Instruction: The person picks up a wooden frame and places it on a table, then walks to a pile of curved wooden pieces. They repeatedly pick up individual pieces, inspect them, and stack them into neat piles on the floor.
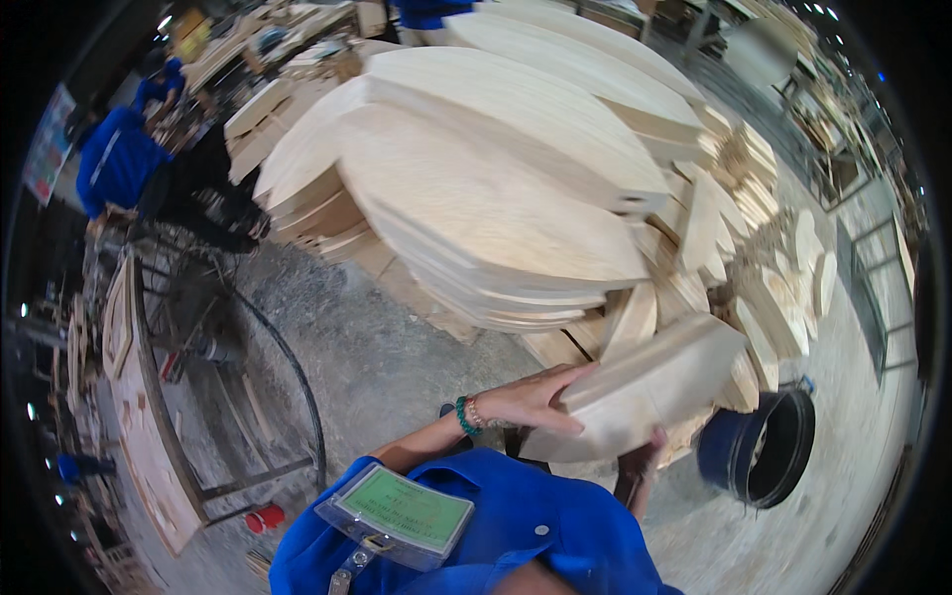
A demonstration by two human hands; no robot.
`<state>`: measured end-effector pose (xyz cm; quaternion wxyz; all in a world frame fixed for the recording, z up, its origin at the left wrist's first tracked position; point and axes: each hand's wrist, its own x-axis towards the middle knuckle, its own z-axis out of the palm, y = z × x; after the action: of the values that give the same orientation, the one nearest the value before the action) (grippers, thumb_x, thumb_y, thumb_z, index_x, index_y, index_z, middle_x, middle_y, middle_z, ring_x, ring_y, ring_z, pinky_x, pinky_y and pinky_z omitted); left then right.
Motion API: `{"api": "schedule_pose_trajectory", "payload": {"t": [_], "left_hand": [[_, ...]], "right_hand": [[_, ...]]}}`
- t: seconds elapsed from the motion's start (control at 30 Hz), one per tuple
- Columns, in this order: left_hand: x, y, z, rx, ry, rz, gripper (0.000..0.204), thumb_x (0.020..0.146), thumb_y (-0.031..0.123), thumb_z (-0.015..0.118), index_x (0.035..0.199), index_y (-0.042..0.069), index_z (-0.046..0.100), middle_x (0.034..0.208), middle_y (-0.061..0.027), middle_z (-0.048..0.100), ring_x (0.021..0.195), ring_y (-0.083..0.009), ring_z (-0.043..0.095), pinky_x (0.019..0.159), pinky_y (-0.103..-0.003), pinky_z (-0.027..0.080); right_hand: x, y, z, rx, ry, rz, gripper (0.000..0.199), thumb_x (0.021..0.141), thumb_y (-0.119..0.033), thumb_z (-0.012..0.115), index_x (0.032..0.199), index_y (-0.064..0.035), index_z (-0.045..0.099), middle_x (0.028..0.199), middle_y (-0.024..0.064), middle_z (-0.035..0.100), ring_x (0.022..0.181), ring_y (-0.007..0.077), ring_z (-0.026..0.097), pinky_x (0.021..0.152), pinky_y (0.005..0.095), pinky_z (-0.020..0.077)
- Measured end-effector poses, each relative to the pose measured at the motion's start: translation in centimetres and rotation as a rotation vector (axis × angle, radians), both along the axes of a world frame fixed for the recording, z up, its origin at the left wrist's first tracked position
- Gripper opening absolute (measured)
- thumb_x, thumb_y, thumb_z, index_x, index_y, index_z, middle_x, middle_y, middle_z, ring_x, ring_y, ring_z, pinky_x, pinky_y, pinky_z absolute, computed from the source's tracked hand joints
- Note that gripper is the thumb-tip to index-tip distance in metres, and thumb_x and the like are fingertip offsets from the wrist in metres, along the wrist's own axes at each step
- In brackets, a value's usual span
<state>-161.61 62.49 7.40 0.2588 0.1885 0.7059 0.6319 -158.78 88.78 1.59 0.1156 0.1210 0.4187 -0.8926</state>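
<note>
A pale curved wooden board (654, 387) is held slantwise in front of my body, right of the middle. My left hand (535, 399) grips its left end, thumb and fingers on either side of the edge. At the board's lower right edge my right hand (647, 451) is closed on it, partly hidden and smeared by motion. Just beyond lies a tall stack of wide, leaf-shaped wooden panels (486, 208). Smaller curved wooden pieces (773, 307) are heaped to the right of that stack.
A dark blue bucket (724, 446) stands on the floor at the right. To the left are a wood-topped bench (149, 426), a black hose (297, 382) and a red object (265, 518). A co-worker in blue (124, 159) sits at the far left; another person (421, 14) is behind the panels.
</note>
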Motion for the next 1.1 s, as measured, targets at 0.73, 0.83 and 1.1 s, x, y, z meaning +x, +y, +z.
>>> {"api": "schedule_pose_trajectory", "payload": {"t": [0.73, 0.83, 1.1], "left_hand": [[23.5, -24.8, 12.6, 0.438, 0.214, 1.442, 0.08, 0.08, 0.049, 0.059, 0.14, 0.004, 0.034, 0.135, -0.0107, 0.048, 0.125, -0.0204, 0.045, 0.103, -0.04, 0.038], [22.8, -28.6, 12.3, 0.452, 0.133, 1.519, 0.071, 0.081, 0.051, 0.056, 0.135, 0.008, 0.041, 0.125, -0.0086, 0.054, 0.11, -0.0198, 0.054, 0.086, -0.034, 0.046], [16.2, -37.5, 14.4, 0.36, 0.032, 1.342, 0.068, 0.082, 0.059, 0.052, 0.132, 0.013, 0.043, 0.122, -0.0051, 0.054, 0.101, -0.0174, 0.054, 0.075, -0.031, 0.046]], "right_hand": [[0.3, -42.0, 24.5, -0.05, 0.255, 0.711, 0.068, 0.078, -0.036, 0.073, 0.128, -0.0021, 0.042, 0.122, 0.0137, 0.051, 0.111, 0.0253, 0.051, 0.093, 0.0402, 0.0453], [-1.7, -47.3, 22.7, 0.019, 0.135, 0.908, 0.1, 0.064, -0.05, 0.079, 0.138, -0.0013, 0.032, 0.131, 0.0194, 0.043, 0.12, 0.0348, 0.043, 0.094, 0.0507, 0.0412], [-7.1, -53.2, 23.2, -0.001, -0.002, 0.921, 0.108, 0.063, -0.058, 0.076, 0.142, -0.0054, 0.024, 0.141, 0.0163, 0.034, 0.128, 0.0364, 0.033, 0.101, 0.0561, 0.0323]]}}
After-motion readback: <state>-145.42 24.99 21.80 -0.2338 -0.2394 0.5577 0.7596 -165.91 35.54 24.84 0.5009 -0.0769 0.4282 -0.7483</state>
